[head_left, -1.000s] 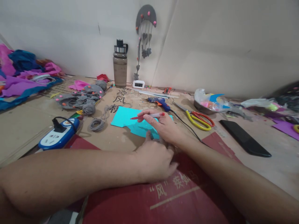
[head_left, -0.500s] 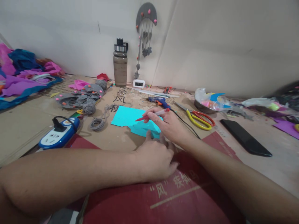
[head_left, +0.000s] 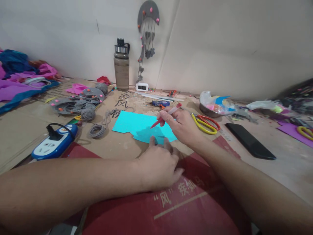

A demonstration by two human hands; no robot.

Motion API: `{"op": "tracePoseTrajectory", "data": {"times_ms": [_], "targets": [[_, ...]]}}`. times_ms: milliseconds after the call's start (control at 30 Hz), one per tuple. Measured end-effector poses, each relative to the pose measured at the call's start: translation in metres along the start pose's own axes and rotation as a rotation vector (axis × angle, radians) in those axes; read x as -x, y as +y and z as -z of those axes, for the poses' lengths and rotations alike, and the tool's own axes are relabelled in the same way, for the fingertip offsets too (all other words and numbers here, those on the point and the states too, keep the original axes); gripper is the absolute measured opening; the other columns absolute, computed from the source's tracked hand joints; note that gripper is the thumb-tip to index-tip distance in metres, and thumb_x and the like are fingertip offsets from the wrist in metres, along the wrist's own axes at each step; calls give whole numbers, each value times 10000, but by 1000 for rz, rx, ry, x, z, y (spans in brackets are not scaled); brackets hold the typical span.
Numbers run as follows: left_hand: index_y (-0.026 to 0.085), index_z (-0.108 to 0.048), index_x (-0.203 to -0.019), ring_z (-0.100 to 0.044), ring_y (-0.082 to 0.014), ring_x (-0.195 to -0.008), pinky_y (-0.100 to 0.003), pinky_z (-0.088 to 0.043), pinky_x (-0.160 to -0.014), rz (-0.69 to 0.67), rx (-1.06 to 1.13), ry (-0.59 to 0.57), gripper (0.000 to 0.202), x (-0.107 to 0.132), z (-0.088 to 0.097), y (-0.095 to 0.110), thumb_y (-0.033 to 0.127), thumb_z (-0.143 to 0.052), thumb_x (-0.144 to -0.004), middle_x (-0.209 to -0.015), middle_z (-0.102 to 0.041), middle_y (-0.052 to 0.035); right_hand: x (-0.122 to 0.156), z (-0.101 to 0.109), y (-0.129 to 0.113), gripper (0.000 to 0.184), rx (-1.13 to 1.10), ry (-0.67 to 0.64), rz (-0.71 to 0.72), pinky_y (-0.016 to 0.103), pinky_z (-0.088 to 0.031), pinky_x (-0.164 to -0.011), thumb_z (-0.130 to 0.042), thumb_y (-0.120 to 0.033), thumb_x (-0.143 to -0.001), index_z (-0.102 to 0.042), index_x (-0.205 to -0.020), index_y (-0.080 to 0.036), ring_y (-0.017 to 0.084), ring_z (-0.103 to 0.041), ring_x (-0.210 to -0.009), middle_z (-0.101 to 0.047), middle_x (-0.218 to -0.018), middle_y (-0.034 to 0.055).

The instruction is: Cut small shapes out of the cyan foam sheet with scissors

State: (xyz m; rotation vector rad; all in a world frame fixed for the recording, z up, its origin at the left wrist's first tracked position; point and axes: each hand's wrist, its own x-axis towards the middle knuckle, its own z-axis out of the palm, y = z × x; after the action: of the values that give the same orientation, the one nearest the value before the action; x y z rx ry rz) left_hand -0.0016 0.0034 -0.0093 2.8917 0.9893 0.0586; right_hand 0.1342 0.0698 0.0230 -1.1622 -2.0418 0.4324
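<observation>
A turquoise sheet of paper [head_left: 129, 122] with a notch cut in its near edge lies on the cardboard. My left hand [head_left: 158, 164] rests flat at the paper's near edge, fingers spread, with its fingertips on the sheet. Pinched in my right hand [head_left: 182, 125] is a red pen [head_left: 173, 110] with a whitish barrel. Its red tip points down and left above the sheet; whether it touches the paper I cannot tell. Under my forearms is a dark red board [head_left: 117, 212] with gold characters.
Right of the paper lie scissors [head_left: 205, 125], a black phone [head_left: 249, 140] and a metal bowl [head_left: 210, 110]. A glue gun [head_left: 160, 103] is behind. Grey yarn [head_left: 97, 130] and a power strip [head_left: 55, 142] lie left. A bottle [head_left: 121, 71] and small clock [head_left: 142, 86] stand by the wall.
My right hand has moved right with the pen, uncovering more of the turquoise paper. My left hand stays at the near edge. The whole view has shifted slightly.
</observation>
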Motion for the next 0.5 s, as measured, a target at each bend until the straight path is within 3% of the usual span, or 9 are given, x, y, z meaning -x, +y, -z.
{"op": "tracePoseTrajectory", "data": {"times_ms": [267,400,500], "targets": [[66,-628,-1361,-668,-423,-1192,-714,-380,-1069,30,-26,-8,610,0,1,0,507,-400,-1006,-1482,-522,-347,-6,12,8,445,196,-22,-93,334,-427,-622,-469,-378,-1015,-634,-641,-201,183,-598,-588,-653,-620,55],[33,-571,-1421,-620,-450,-1263,-733,-378,-1062,27,-23,-17,656,0,-1,-1,507,-385,-1008,-1477,-510,-373,-10,24,10,465,177,77,-124,320,-421,-624,-455,-389,-1029,-629,-649,-185,175,-588,-604,-626,-623,49],[44,-583,-1407,-631,-443,-1247,-734,-377,-1065,30,-26,-1,641,0,-1,-1,503,-379,-1009,-1464,-523,-371,-11,29,12,521,131,147,-96,315,-442,-645,-435,-481,-1048,-644,-683,-175,173,-597,-637,-634,-651,53]]}}
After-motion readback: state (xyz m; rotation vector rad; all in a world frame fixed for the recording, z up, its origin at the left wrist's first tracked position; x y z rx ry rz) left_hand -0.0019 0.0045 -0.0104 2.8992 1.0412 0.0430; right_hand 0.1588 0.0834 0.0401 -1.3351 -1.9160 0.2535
